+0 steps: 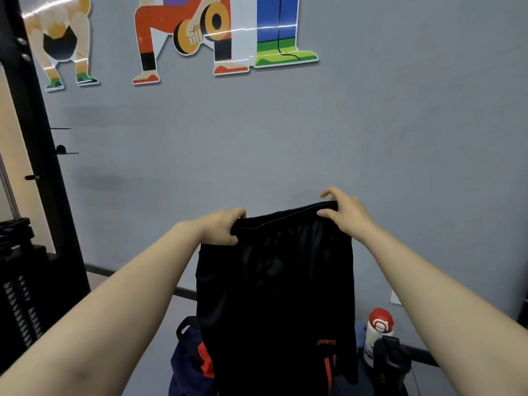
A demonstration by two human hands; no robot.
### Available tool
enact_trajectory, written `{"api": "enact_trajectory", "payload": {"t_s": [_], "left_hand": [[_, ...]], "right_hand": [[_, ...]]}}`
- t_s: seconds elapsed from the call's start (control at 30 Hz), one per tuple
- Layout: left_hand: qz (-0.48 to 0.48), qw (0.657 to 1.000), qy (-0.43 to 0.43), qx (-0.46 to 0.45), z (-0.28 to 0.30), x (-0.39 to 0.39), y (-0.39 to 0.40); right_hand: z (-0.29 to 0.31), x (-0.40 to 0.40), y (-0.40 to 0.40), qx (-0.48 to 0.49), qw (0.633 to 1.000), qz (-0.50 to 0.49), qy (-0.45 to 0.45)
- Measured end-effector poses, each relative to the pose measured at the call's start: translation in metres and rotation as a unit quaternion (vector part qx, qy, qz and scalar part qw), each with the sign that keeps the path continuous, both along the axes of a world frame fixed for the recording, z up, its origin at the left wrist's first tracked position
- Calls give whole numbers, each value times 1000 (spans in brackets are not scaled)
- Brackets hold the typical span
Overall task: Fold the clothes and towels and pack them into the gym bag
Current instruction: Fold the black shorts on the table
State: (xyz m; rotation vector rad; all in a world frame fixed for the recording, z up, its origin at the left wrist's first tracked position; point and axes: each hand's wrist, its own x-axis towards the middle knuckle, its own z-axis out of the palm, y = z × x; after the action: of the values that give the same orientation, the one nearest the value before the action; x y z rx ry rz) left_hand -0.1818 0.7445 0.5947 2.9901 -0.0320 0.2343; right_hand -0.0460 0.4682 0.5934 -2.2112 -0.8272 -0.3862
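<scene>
Against a grey gym wall, I'm pinching the waistband of black shorts [275, 287] with my left hand [221, 228] and right hand [344, 212], fingers curled round each end. Light, limp, probably slippery, they're hanging above the gym bag [188, 361].

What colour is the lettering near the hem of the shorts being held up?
Orange-red lettering on black shorts, seen in the head view, the only one given.

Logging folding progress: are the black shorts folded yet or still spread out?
Spread, not folded: both hands, left hand and right hand, hold the black shorts up by the waistband, hanging full length.
</scene>
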Motion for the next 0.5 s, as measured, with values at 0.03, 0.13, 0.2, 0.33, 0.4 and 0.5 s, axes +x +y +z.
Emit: {"api": "enact_trajectory", "payload": {"t_s": [0.03, 0.13, 0.2, 0.33, 0.4, 0.5], "left_hand": [[5, 1000, -15, -5, 2, -1, 2], [31, 997, -67, -6, 8, -5, 12], [49, 995, -81, -9, 10, -7, 17], [59, 994, -87, -8, 6, -5, 20], [69, 993, -94, -24, 6, -5, 23], [81, 985, -135, -77, 5, -7, 29]], "right_hand": [[0, 1, -1, 3, 1000, -7, 10], [2, 6, -8, 23, 999, -27, 21], [2, 6, -12, 40, 998, -35, 34], [1, 4, -14, 44, 998, -42, 35], [4, 4, -15, 45, 997, -35, 44], [7, 7, -19, 52, 997, -32, 50]]}}
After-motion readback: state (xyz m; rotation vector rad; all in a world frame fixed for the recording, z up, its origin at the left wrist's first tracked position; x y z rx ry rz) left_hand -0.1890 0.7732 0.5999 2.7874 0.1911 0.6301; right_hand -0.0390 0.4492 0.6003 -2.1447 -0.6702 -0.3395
